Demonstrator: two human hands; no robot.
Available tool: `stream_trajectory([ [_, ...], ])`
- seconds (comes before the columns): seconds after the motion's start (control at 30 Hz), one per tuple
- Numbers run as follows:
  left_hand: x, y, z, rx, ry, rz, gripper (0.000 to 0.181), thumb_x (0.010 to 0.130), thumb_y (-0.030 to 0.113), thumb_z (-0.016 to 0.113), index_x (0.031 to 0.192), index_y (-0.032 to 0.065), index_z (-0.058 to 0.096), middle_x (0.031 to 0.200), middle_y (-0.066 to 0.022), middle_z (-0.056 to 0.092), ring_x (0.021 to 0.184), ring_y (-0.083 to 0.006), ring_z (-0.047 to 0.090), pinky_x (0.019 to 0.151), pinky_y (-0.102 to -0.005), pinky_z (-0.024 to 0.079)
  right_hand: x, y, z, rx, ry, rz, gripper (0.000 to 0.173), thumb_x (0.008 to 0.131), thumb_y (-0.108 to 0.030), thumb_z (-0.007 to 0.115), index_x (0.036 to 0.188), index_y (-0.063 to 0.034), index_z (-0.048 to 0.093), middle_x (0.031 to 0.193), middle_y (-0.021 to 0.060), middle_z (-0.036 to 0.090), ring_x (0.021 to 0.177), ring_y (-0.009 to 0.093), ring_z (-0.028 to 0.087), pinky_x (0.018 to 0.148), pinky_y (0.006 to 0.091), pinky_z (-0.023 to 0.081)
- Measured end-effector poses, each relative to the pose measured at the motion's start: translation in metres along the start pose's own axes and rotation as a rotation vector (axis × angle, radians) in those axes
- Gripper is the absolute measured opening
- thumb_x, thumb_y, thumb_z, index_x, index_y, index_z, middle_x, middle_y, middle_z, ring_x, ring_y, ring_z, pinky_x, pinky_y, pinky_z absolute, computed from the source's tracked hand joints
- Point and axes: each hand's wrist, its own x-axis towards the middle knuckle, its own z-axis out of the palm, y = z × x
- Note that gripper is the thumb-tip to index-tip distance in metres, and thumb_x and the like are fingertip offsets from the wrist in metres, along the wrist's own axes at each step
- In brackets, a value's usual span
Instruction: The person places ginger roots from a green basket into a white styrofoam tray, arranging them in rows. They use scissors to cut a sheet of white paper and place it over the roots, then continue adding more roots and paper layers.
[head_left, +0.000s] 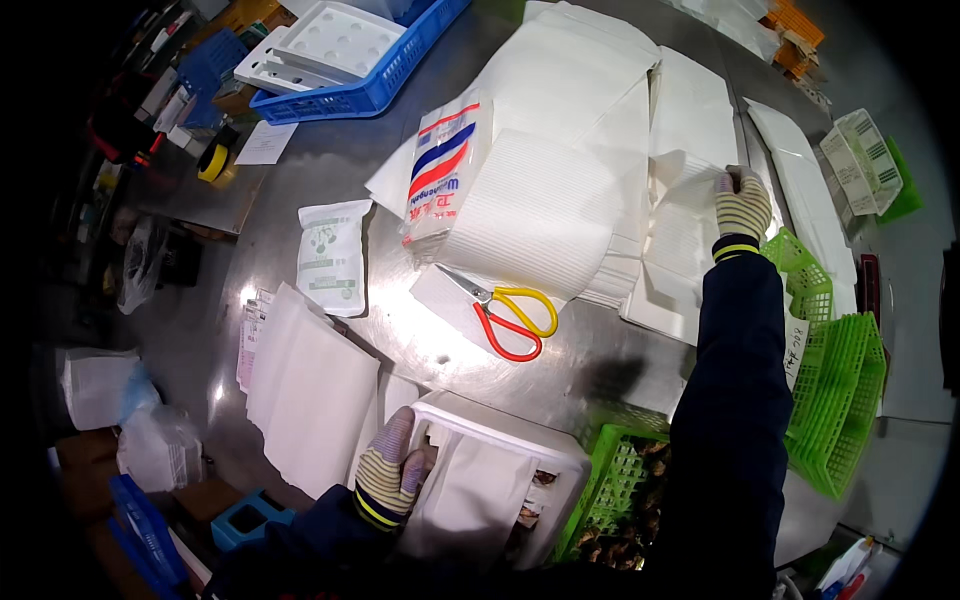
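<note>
My left hand (390, 465), in a striped glove, holds the left rim of a white foam box (504, 429), its thumb over the inside. A white paper sheet (480, 484) lies in the box and partly covers brown items (527, 517) that I cannot make out. Stretched far forward, my right hand (742, 204) pinches the edge of a thin white paper sheet (686, 187), lifted and creased over a paper stack (664, 300). Beside the box stands a green plastic basket (600, 457) with small brown pieces (649, 487) in it, partly hidden by my right sleeve.
Scissors (499, 307) with red and yellow handles lie mid-table near a white packet (332, 257). A plastic-wrapped paper pack (446, 172) rests against a large paper pile (555, 195). Nested green baskets (836, 405) stand right; a blue crate (375, 94) holds foam trays (337, 41).
</note>
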Motion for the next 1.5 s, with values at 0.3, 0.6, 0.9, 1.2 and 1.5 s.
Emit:
stream_trajectory([
  [0.3,0.082,0.042,-0.011,-0.199,0.205,0.259,0.097,0.065,0.035,0.080,0.136,-0.0040,0.029,0.134,-0.0247,0.040,0.122,-0.0377,0.042,0.102,-0.0406,0.034,-0.059,-0.145,-0.130,0.416,-0.290,0.026,0.018,0.075,-0.014,0.067,0.088,-0.0023,0.065,0.072,0.0069,0.064,0.064,0.015,0.061,0.064,0.0269,0.050],
  [0.6,0.231,0.080,0.011,0.187,0.240,0.350,0.099,0.056,0.033,0.084,0.137,0.0112,0.032,0.139,-0.0169,0.034,0.129,-0.0308,0.034,0.106,-0.0376,0.031,-0.144,-0.202,-0.182,0.431,-0.426,-0.063,0.020,0.070,-0.020,0.064,0.082,-0.0044,0.066,0.074,0.0102,0.063,0.067,0.021,0.061,0.065,0.0308,0.050],
  [0.9,0.198,0.060,0.023,0.410,0.023,0.504,0.036,0.073,0.029,0.072,0.104,0.0125,0.066,0.120,-0.0092,0.052,0.114,-0.0265,0.048,0.099,-0.0331,0.039,-0.209,-0.211,-0.215,0.408,-0.539,-0.057,0.017,0.070,-0.019,0.063,0.080,-0.0054,0.065,0.076,0.0100,0.063,0.070,0.023,0.062,0.067,0.0315,0.051],
  [1.2,0.173,0.061,0.009,0.356,-0.195,0.126,0.073,0.064,0.029,0.082,0.125,0.0070,0.048,0.122,-0.0154,0.054,0.110,-0.0295,0.053,0.099,-0.0338,0.041,-0.228,-0.215,-0.254,0.643,-0.637,-0.040,0.018,0.071,-0.014,0.064,0.083,-0.0010,0.065,0.070,0.0072,0.061,0.064,0.015,0.057,0.062,0.0277,0.049],
  [1.5,0.132,0.028,-0.024,-0.484,-0.456,0.032,0.036,0.082,0.026,0.070,0.103,-0.0027,0.062,0.091,-0.0048,0.065,0.084,-0.0113,0.058,0.077,-0.0251,0.046,-0.235,-0.146,-0.201,0.785,-0.179,0.482,0.097,0.070,-0.034,0.078,0.137,0.0089,0.022,0.122,0.0312,0.047,0.117,0.033,0.048,0.099,0.0387,0.038],
])
